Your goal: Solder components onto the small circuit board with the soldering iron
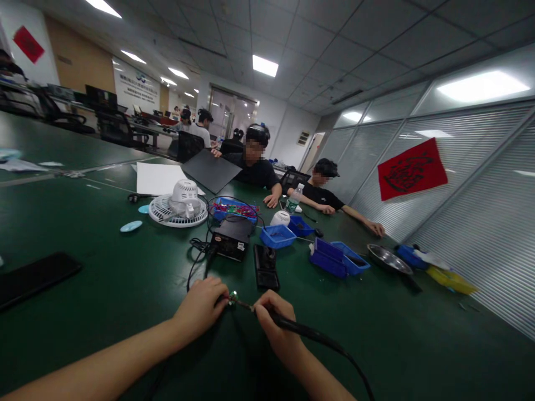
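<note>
My left hand (201, 305) is closed at the edge of a small green circuit board (233, 297), just above the dark green table. The exact grip is partly hidden behind the fingers. In my right hand (276, 318) is a soldering iron (307, 332), held like a pen, its black cable trailing to the lower right. The iron's thin tip points left and reaches the board; whether they touch is too small to tell. Beyond my hands stand a black power unit (230, 240) with cables and a black iron stand (266, 270).
A white fan part (179, 209) lies at the back left. A blue tray (234, 208) holds red wires; more blue bins (277, 236) and a metal bowl (388, 259) stand to the right. A black phone (39, 275) lies left. Two people (259, 167) sit across the table.
</note>
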`<state>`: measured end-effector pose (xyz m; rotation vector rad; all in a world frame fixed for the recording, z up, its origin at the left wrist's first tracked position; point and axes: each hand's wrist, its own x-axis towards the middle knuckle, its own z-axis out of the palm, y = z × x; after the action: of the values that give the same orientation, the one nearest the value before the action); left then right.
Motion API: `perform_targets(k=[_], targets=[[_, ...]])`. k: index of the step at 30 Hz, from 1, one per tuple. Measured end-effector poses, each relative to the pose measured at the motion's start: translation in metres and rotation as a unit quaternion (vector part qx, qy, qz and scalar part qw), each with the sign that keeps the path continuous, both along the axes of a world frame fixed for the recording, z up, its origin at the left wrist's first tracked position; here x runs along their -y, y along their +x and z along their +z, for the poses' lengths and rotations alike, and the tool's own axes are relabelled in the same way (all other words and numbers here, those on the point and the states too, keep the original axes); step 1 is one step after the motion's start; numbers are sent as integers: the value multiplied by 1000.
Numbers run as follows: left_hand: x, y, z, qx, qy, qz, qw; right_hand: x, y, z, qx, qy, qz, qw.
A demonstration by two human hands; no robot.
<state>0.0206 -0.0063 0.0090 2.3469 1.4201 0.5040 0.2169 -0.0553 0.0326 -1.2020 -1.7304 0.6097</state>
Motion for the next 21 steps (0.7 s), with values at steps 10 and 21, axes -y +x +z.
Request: perform_targets(k=[10,21], targets=[[-2,-1,-3,10,-6,22,1000,12,1,-16,-47,47,-67,996],[-1,0,0,3,-6,21,1000,11,1,-18,-49,28,-61,997]])
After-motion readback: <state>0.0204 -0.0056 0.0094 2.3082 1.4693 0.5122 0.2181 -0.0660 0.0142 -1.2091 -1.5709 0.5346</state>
